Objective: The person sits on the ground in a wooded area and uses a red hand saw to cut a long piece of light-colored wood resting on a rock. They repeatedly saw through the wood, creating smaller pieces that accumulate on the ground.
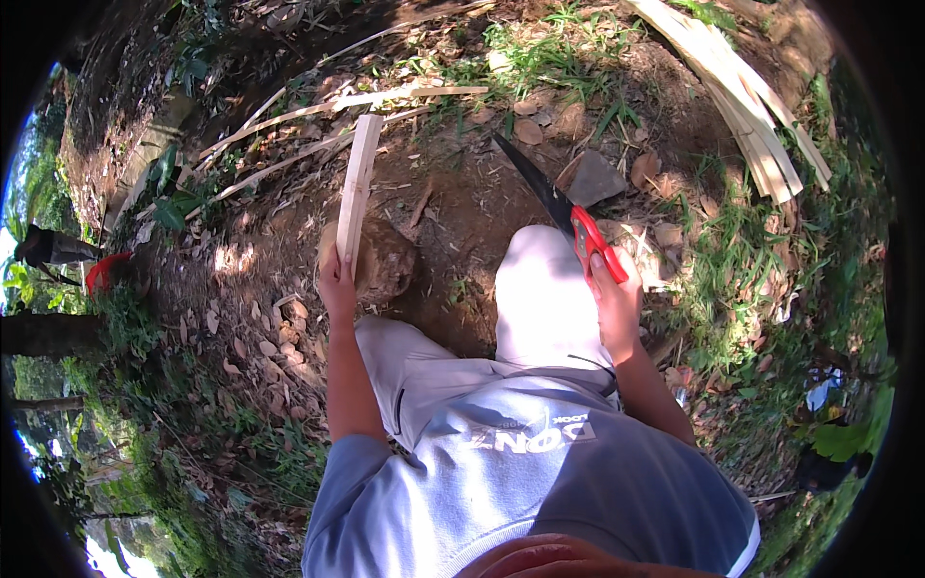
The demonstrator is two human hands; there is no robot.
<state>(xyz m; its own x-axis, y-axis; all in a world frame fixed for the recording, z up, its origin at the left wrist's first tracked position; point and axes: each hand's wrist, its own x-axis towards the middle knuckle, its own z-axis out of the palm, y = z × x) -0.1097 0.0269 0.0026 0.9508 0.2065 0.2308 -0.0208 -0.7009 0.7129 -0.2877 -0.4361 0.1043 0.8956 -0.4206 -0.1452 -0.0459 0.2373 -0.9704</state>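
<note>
My left hand point(337, 287) is closed around the lower end of a pale, straight wooden strip point(358, 183), which points away from me. Beneath the strip sits a rounded brown block, a stump or a stone point(388, 262); whether the two touch I cannot tell. In my right hand point(617, 303) is a pruning saw, its red handle point(590, 241) gripped by my fingers beside my right knee. The saw's dark blade point(532, 175) slants up and to the left, apart from the strip.
Long pale strips point(737, 91) lie bundled at the far right. Thinner slats point(318, 108) are strewn across the ground at the far left. A grey stone point(595, 179) rests beyond the saw. Dry leaves point(289, 342) and grass surround me. Another person point(58, 249) stands at the left edge.
</note>
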